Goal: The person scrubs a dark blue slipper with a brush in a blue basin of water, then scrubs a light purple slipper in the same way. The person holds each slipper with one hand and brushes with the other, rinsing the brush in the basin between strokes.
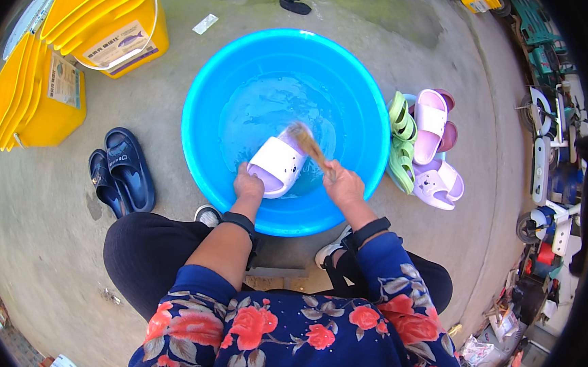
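Note:
A large blue plastic basin (214, 75) with shallow water stands on the floor in front of me. Over its near part, my left hand (249, 183) grips the heel end of a slide sandal (276, 163) with a white strap and a pale purple sole. My right hand (344, 184) is closed around the handle of a wooden-handled scrubbing brush (316, 152). The brush head, blurred, lies over the sandal's toe end; whether its bristles touch is not clear.
Right of the basin sit green sandals (403, 140), a pink-and-white slide (430, 126) and pale purple slides (434, 183). Dark blue slides (131, 169) lie at left, below stacked yellow buckets (153, 46). A black item (294, 2) lies beyond the basin. Assorted goods line the right edge.

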The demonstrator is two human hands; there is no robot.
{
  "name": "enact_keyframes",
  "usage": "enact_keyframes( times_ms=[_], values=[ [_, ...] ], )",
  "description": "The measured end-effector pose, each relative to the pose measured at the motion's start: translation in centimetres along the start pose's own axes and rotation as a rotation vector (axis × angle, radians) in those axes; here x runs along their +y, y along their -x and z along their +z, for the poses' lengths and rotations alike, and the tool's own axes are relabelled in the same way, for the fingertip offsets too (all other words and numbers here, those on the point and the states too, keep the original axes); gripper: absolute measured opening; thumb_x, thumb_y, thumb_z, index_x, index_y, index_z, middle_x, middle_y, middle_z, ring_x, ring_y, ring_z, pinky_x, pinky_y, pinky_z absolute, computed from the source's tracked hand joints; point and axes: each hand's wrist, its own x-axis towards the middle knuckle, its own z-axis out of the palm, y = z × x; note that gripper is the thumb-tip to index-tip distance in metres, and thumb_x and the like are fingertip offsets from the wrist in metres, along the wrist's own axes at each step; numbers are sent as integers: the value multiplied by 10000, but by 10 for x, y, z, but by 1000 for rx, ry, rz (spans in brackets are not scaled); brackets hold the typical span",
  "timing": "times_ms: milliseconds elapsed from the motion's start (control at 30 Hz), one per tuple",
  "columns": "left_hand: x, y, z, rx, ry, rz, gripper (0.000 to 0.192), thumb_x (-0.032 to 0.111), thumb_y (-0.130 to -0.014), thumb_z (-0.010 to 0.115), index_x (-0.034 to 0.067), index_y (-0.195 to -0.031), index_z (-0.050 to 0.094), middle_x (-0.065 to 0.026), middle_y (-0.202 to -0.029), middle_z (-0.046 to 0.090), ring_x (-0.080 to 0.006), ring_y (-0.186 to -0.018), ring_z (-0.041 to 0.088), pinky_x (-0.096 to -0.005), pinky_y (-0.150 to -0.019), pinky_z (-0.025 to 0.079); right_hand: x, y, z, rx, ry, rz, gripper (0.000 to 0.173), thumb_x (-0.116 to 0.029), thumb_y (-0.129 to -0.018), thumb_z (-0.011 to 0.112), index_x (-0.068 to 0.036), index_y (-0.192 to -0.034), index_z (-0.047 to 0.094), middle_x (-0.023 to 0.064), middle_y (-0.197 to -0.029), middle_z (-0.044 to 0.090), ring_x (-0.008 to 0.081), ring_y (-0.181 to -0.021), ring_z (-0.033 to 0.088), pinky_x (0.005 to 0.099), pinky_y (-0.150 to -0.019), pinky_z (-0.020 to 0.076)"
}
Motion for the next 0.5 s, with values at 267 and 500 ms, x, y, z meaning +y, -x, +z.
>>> enact_keyframes(
  times_ms=[267, 500],
  values=[
    [-1, 1, 0, 7, 59, -29, 419, 74, -740, 536, 97, -1148, 442, -182, -1020, 543, -320, -930, 536, -363, -786, 431, -4, 7, -2, 26, -178, 96, 300, -249, -693, 566, -216, -989, 525, 116, -779, 596, 292, -733, 574, 402, -641, 459],
    [-3, -2, 1, -14, -9, 13, 415, 71, -751, 519, 95, -1155, 426, -196, -1018, 537, -335, -926, 532, -375, -789, 427, -3, 5, 9, 28, 94, -32, 311, -247, -685, 581, -232, -986, 505, 107, -687, 586, 299, -664, 575, 400, -597, 463]
  ],
)
